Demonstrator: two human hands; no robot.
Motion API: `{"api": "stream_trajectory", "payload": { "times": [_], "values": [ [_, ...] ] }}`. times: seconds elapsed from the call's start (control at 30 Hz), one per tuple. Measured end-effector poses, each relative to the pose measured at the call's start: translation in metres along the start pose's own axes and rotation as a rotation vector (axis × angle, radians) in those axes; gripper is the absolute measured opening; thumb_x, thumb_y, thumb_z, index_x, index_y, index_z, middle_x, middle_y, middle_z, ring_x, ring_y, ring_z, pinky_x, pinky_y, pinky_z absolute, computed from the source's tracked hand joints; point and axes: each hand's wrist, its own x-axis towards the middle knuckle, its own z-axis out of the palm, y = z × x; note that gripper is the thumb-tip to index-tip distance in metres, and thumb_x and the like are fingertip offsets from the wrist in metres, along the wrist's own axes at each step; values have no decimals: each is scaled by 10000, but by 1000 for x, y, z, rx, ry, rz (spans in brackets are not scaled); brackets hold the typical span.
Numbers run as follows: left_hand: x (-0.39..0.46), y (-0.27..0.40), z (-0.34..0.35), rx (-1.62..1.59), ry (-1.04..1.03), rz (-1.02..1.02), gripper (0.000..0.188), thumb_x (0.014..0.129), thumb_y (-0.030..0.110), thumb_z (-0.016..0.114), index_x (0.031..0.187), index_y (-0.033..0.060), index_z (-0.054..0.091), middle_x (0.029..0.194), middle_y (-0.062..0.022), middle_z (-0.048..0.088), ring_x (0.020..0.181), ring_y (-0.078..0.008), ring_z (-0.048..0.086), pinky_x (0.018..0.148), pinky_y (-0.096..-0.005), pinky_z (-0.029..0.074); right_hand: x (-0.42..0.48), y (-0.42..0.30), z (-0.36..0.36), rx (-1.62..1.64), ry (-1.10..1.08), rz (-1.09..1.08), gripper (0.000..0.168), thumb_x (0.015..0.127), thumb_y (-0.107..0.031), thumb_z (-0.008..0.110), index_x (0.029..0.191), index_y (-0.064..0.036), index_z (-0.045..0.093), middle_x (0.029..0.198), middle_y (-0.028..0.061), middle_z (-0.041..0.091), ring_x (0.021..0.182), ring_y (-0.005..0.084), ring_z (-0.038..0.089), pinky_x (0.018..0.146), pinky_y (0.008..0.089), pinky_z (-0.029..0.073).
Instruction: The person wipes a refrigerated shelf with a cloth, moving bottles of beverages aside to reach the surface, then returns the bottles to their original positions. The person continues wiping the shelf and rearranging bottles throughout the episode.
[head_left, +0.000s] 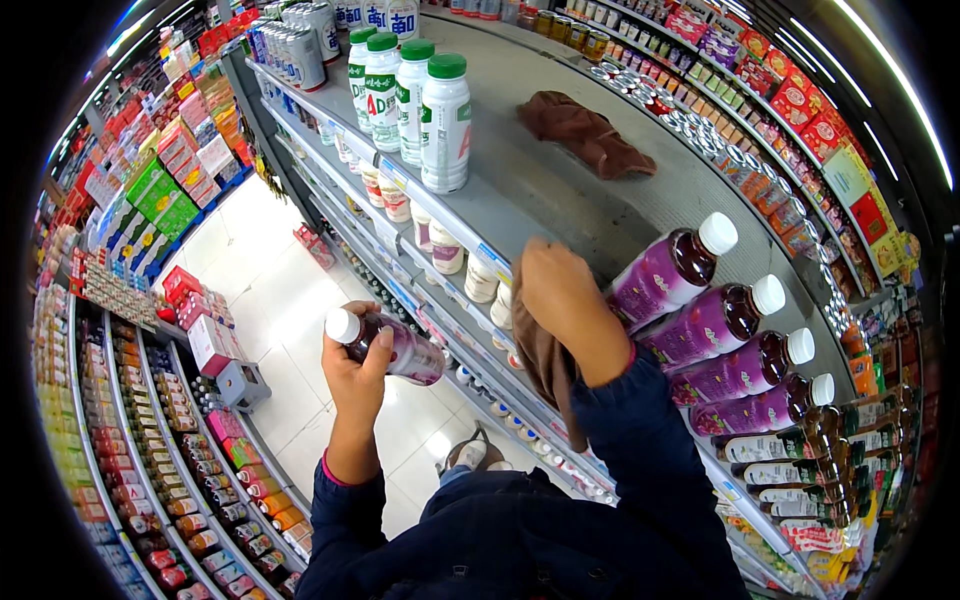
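Observation:
My left hand (358, 379) holds a bottle of dark purple juice (397, 349) with a white cap, tilted over the aisle in front of the shelf unit. A brown cloth (546, 375) hangs from my right hand (559, 285), which is at the front edge of the grey top shelf (517, 217). Close to my right forearm stand several matching purple-labelled juice bottles (667, 274) in a row. Farther back on the same shelf lies a second, crumpled brown cloth (585, 131). The fingertips of my right hand are partly hidden.
White bottles with green caps (446, 124) stand at the shelf's left front, with silver cans (300, 56) behind them. Lower shelves hold small white bottles (446, 247). Across the tiled aisle floor (292, 375) are stocked drink shelves (165, 480) and a grey plastic stool (244, 384).

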Motion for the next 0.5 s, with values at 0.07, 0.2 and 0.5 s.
{"api": "stream_trajectory", "payload": {
  "times": [0.07, 0.2, 0.5],
  "values": [
    [-1, 1, -2, 12, 1, -3, 311, 796, 63, 661, 1082, 3, 554, 1018, -68, 598, 872, -121, 555, 772, -250, 465, 20, -8, 11, 11, 32, -22, 105, 770, -106, 560, 773, -20, 621, 787, 162, 635, 776, 310, 646, 668, 408, 520],
    [-2, 7, 0, -8, -34, -30, 321, 790, 67, 661, 1087, 5, 554, 1032, -76, 594, 877, -123, 555, 758, -252, 472, 79, -17, 60, 22, 70, 48, 151, 783, -98, 558, 883, 7, 603, 862, 174, 635, 806, 338, 636, 677, 417, 509],
    [-12, -6, -14, 11, -28, -19, 344, 788, 55, 661, 1104, 2, 538, 1074, -104, 591, 938, -163, 564, 855, -290, 445, 20, -5, 31, 88, 333, 172, 205, 860, -138, 536, 989, 20, 547, 922, 214, 592, 870, 392, 580, 782, 476, 464]
  ]
}}
